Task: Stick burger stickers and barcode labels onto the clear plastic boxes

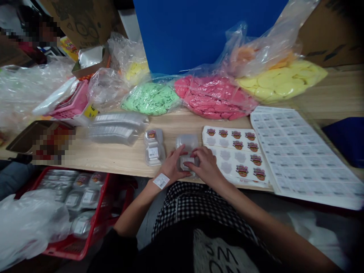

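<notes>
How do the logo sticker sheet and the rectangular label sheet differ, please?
The logo sticker sheet bears colourful cartoon logos; the rectangular label sheet bears rows of small, mostly grey print. The logo sticker sheet is smaller; the rectangular label sheet is larger. Both are mostly white.

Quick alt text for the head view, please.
Left hand and right hand touch a clear plastic box on a wooden table. Sticker sheets lie right; bags of green, pink and yellow pieces lie behind; a red basket holding more boxes sits lower left.
</notes>
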Demonstrator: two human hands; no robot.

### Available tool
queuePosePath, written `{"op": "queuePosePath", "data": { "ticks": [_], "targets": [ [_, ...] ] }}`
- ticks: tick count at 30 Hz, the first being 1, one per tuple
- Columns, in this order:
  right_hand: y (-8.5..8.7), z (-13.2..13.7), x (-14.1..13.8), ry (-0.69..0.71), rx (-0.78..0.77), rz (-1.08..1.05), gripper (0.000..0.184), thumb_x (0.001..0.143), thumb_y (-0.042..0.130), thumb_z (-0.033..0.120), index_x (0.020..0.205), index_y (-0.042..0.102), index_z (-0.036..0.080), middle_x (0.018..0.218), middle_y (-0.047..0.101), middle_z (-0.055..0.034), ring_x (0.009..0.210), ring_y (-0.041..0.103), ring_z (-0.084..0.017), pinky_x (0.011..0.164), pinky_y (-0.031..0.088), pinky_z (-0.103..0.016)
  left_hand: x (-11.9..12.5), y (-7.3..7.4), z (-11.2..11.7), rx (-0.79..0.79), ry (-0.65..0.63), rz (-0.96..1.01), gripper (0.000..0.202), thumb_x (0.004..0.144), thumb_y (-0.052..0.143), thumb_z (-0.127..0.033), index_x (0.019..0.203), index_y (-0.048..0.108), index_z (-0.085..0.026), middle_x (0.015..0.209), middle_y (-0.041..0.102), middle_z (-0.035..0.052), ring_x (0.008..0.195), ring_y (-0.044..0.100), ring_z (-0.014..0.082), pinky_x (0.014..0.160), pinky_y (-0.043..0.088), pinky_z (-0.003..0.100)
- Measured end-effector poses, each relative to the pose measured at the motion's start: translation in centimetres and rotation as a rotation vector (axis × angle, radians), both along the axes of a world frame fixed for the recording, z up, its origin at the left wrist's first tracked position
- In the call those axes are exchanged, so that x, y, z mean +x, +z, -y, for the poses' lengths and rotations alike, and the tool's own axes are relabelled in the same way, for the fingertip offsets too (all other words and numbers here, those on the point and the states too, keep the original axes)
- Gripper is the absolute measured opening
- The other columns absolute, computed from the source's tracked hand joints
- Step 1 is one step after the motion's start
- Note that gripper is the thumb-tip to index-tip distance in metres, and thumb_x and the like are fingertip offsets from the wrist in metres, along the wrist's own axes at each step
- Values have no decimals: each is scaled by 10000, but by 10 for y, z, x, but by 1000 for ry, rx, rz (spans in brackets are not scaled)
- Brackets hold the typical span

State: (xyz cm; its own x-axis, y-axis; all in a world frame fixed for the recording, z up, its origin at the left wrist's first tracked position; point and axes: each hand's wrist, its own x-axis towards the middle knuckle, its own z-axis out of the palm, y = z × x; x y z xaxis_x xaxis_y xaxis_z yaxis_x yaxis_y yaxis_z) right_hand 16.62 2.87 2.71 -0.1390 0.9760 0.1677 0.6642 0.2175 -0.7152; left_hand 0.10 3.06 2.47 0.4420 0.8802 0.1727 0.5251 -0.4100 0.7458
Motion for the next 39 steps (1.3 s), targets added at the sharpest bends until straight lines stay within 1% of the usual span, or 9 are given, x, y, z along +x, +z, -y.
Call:
{"op": "queuePosePath", "data": {
  "ticks": [3, 7, 10, 12, 14, 17, 21, 26, 39],
  "targets": [
    [-2, -1, 4, -32, 61, -60, 318, 743, 597, 373, 991, 539, 181, 1012, 553, -98, 951, 490, -255, 807, 380, -403, -2, 0, 1, 55, -31, -10, 959, 630, 781, -314, 1406, 226, -222, 1244, 545, 109, 1142, 479, 261, 972, 394, 465],
    [-6, -28, 34, -130, 151, -128, 161, 828, 469, 318, 859, 567, 194, 869, 574, -72, 849, 508, -216, 781, 397, -364, -6, -4, 3, 190, -118, -49, 542, 755, 667, -376, 1252, 498, -241, 1274, 509, 109, 1190, 438, 254, 989, 384, 465],
    [-11, -63, 69, -260, 170, 11, 201, 832, 440, 270, 775, 610, 180, 800, 594, -82, 819, 515, -221, 775, 390, -360, -8, -5, 3, 245, -138, -75, 361, 807, 605, -357, 1149, 602, -242, 1290, 491, 117, 1208, 422, 261, 981, 390, 477],
    [-15, -85, 85, -310, 117, 159, 233, 828, 435, 235, 791, 650, 155, 816, 613, -102, 836, 525, -226, 780, 385, -349, -8, -5, 3, 270, -149, -93, 342, 817, 593, -341, 1145, 614, -246, 1290, 488, 124, 1206, 419, 268, 977, 393, 489],
    [-19, -102, 93, -314, 38, 284, 266, 833, 422, 206, 828, 679, 138, 848, 627, -115, 843, 537, -221, 771, 384, -329, -8, -3, 3, 294, -157, -99, 323, 824, 585, -323, 1137, 623, -257, 1289, 485, 121, 1202, 416, 266, 973, 397, 490],
    [-24, -114, 90, -304, -20, 376, 286, 838, 422, 193, 863, 701, 136, 873, 640, -118, 840, 551, -214, 756, 383, -312, -7, -2, 4, 319, -147, -88, 284, 823, 587, -309, 1098, 648, -272, 1291, 484, 104, 1188, 424, 254, 954, 421, 471],
    [-25, -117, 80, -333, -32, 407, 290, 839, 433, 201, 864, 710, 116, 876, 645, -143, 840, 556, -229, 757, 377, -324, -5, -5, 6, 344, -98, -37, 210, 799, 622, -302, 992, 698, -267, 1276, 506, 93, 1156, 454, 248, 916, 452, 454],
    [-26, -121, 76, -359, -49, 417, 275, 824, 446, 180, 854, 709, 109, 875, 648, -156, 854, 559, -238, 760, 375, -332, -3, -6, 8, 309, -38, 23, 124, 771, 656, -303, 865, 732, -272, 1254, 544, 81, 1148, 477, 248, 907, 461, 465],
    [-38, -135, 76, -405, -100, 393, 209, 802, 517, 238, 764, 704, 153, 852, 671, -123, 814, 592, -232, 683, 406, -329, -2, -8, 9, 266, 9, 37, 133, 763, 659, -359, 828, 739, -275, 1246, 568, 75, 1133, 501, 253, 900, 476, 472]
  ]
}}
